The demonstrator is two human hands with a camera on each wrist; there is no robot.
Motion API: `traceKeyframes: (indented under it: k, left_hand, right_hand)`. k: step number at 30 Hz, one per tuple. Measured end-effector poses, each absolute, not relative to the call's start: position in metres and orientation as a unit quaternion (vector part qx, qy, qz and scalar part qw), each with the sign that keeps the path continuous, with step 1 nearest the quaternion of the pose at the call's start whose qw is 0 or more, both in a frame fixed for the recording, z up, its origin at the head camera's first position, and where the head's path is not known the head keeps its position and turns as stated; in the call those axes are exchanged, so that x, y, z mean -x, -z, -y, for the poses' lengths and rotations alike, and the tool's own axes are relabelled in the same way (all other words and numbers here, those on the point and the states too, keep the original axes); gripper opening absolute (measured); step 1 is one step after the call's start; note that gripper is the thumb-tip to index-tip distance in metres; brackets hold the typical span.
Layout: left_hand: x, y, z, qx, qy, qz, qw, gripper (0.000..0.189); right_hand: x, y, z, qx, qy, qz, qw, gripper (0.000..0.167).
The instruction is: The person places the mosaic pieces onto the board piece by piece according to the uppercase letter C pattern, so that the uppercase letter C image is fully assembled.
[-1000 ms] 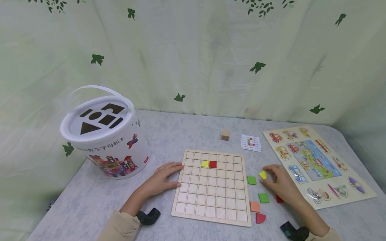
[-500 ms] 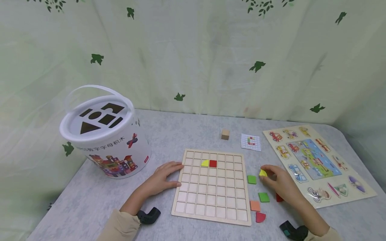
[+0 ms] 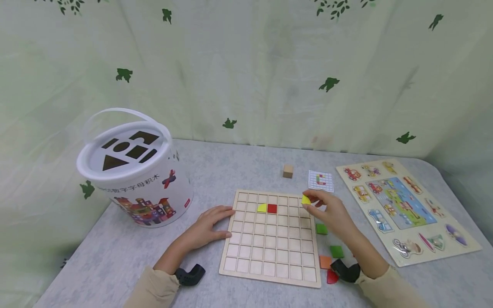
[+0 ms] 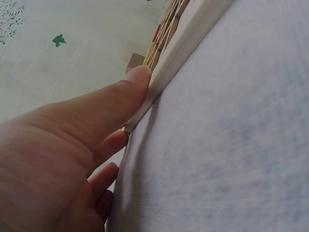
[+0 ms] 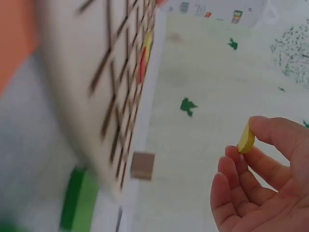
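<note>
A wooden grid board [image 3: 265, 244] lies flat on the table. In its second row sit a yellow quarter-circle tile [image 3: 262, 208] and, right of it, a red square tile [image 3: 271, 208]. My left hand [image 3: 208, 226] rests at the board's left edge, thumb and fingers touching the rim with fairly straight fingers. Over the board's upper right corner, my right hand [image 3: 327, 209] pinches another yellow quarter-circle tile [image 5: 246, 140] between thumb and forefinger; the right wrist view shows it held clear of the board.
Green tiles [image 3: 337, 251], an orange tile [image 3: 325, 262] and a red quarter-circle tile [image 3: 332, 276] lie right of the board. Behind are a wooden cube [image 3: 288, 171] and a pattern card [image 3: 321, 181]. A white bucket [image 3: 135, 184] stands left, a picture puzzle [image 3: 408, 214] right.
My right hand has carried the yellow quarter-circle tile left and away from me, from beside the board to over its upper right corner. My left hand stays in place.
</note>
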State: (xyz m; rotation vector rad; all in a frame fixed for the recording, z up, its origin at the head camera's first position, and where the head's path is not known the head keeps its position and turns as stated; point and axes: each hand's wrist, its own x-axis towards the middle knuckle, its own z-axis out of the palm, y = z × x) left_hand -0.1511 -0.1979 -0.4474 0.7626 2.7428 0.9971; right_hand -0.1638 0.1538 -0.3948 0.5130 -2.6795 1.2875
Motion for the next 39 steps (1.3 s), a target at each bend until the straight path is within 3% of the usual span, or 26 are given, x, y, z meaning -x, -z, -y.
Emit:
traceKeyframes:
  k: [7, 15, 39]
  left_hand:
    - [0.152, 0.448, 0.198, -0.26, -0.325, -0.908, 0.056, 0.062]
    - [0.152, 0.448, 0.198, -0.258, -0.324, -0.909, 0.058, 0.061]
    - [0.151, 0.448, 0.198, -0.256, -0.324, -0.909, 0.058, 0.062]
  right_hand:
    - [0.177, 0.401, -0.124, -0.209, -0.45, 0.867, 0.055, 0.032]
    - [0.191, 0.432, -0.115, -0.191, -0.423, 0.885, -0.024, 0.031]
    - [0.192, 0.439, -0.113, -0.214, -0.382, 0.899, -0.022, 0.017]
